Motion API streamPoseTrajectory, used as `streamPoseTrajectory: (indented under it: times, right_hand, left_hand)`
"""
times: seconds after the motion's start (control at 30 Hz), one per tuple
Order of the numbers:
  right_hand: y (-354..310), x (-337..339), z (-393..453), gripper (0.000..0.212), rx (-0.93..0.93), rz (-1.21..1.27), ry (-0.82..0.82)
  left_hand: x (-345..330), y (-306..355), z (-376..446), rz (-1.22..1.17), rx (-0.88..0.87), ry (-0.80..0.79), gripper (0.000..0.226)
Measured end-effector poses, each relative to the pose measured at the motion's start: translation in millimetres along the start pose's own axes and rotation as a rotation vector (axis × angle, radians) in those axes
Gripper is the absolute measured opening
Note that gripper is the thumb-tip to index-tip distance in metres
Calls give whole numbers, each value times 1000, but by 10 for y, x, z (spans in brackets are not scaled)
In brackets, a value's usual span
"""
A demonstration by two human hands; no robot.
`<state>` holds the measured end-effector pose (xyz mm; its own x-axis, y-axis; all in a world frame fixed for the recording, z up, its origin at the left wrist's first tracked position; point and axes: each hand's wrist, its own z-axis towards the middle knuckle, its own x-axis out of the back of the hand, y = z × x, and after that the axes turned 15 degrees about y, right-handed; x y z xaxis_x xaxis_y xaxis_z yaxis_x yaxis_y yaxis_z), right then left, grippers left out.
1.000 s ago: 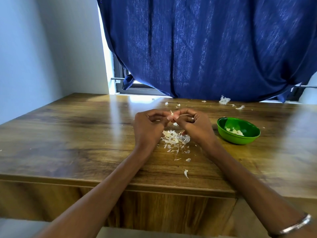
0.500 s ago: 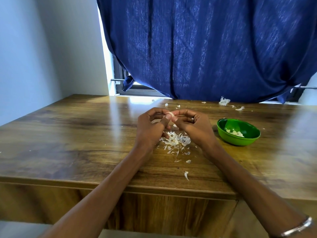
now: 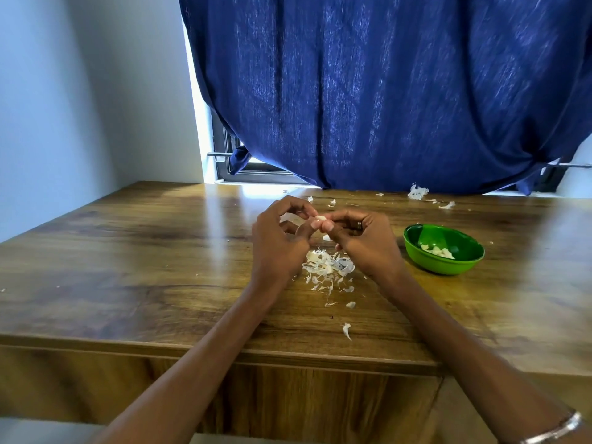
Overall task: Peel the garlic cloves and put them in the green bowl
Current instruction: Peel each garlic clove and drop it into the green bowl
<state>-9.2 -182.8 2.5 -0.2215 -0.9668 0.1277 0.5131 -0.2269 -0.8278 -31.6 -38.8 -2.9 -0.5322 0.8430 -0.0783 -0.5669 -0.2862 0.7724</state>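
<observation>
- The garlic clove shows only as a pale tip; the fingers of both hands cover the rest, so how much skin is left on it cannot be told.
- The pile of skins runs partly under the two wrists.
- The pale pieces in the green bowl are too small to count, and its near wall hides the lower ones.
- The bracelet is cut off at the bottom corner.
- The curtain hides most of the window.
</observation>
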Motion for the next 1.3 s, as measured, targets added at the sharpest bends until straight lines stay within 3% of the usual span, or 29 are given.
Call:
streamPoseTrajectory:
  times: [0.3, 0.5, 0.67, 0.87, 1.0, 1.3]
  right_hand:
    - [2, -12, -5, 13, 14, 6, -15]
    - [21, -41, -18, 10, 48, -27, 1]
    - [-19, -43, -45, 18, 72, -30, -25]
    - [-47, -25, -58, 8, -8, 71, -56]
    - [-39, -31, -58, 14, -49, 107, -53]
    - [-50, -37, -81, 10, -202, 235, -88]
  left_hand:
    - [-19, -17, -2, -47, 59, -39, 15]
    - [-47, -96, -15, 7, 17, -96, 6]
    - [-41, -172, 15, 67, -87, -85, 11]
    - [-34, -164, 7, 76, -140, -82, 18]
    - [-47, -149, 19, 51, -163, -86, 29]
    - [-68, -119, -5, 49, -320, -33, 17]
